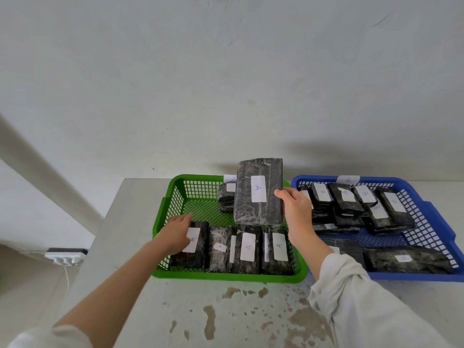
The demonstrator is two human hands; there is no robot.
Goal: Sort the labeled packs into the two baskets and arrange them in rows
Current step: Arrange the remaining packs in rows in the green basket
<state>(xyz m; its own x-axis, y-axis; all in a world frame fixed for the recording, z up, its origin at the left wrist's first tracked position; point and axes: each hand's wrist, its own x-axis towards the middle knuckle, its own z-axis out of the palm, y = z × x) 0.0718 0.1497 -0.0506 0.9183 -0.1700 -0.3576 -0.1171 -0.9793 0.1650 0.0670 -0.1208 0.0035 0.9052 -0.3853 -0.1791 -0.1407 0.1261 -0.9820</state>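
Sorting looks nearly finished: the right hand point(296, 209) has its fingers clamped on a pack point(258, 192) marked "A", above the green basket point(226, 277). Below them lies a front row point(248, 249) labelled "A". The left hand point(175, 232) rests straight fingers on the end pack of that row. To the right, the blue basket point(414, 276) holds "B" packs, still unaligned.

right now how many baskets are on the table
2. The green basket is on the left, with the right hand holding an A pack over it; the blue basket stands just right of it. No others show.
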